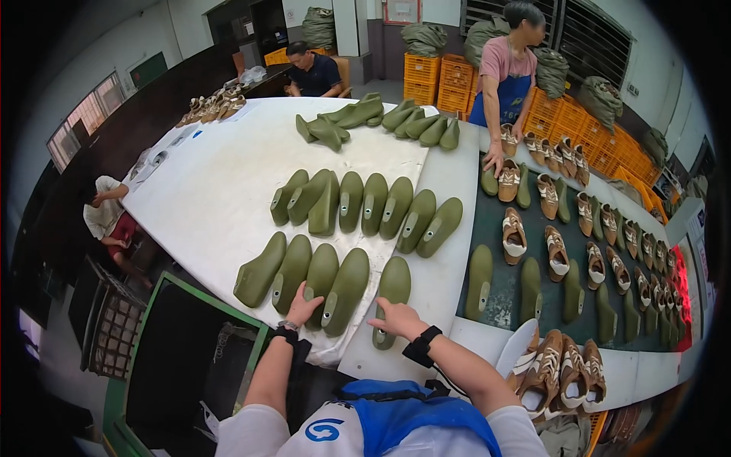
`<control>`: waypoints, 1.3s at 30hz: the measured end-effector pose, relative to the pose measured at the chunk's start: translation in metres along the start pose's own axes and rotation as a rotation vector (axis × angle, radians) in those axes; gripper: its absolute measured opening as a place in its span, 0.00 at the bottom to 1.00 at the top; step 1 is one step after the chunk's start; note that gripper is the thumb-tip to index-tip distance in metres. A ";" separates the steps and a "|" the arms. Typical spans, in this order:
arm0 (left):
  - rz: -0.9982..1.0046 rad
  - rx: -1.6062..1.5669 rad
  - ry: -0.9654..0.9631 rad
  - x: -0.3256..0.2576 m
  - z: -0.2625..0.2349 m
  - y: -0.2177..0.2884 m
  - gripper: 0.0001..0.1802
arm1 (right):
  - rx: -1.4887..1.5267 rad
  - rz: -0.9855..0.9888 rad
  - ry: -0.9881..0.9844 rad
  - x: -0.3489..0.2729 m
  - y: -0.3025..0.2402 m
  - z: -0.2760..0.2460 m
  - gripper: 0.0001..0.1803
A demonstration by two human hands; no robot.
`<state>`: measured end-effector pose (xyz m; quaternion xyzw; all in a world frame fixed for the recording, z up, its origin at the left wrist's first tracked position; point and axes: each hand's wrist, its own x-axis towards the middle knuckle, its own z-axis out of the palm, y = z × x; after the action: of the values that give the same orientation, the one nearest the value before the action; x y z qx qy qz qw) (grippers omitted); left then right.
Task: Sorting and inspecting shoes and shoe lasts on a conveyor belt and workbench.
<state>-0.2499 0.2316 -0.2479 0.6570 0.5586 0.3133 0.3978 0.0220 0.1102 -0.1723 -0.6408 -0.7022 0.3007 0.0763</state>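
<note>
Green shoe lasts stand in rows on the white table. In the near row, my left hand (303, 308) closes on the back end of one shoe last (320, 266). Close on both sides of it are a last on the left (291, 264) and another on the right (349, 283). A little apart to the right, my right hand (399, 318) is closed around a single shoe last (394, 280), its thumb across the top. The undersides of both grips are hidden. Dark bands circle my wrists.
A dark green conveyor belt (487, 336) with brown-and-white sneakers (556, 251) and lasts runs along the right. More sneakers (562, 365) stand by my right arm. A co-worker (502, 76) touches sneakers across the belt. A green-framed cart (145, 320) stands at left. Orange crates (420, 70) are stacked behind.
</note>
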 end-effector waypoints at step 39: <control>0.077 0.149 -0.045 0.034 0.002 0.021 0.24 | 0.014 0.448 0.142 -0.066 0.038 -0.007 0.33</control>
<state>-0.2314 0.2637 -0.2317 0.7126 0.5455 0.2714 0.3479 0.0690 0.0501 -0.1676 -0.7998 -0.5329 0.2694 0.0613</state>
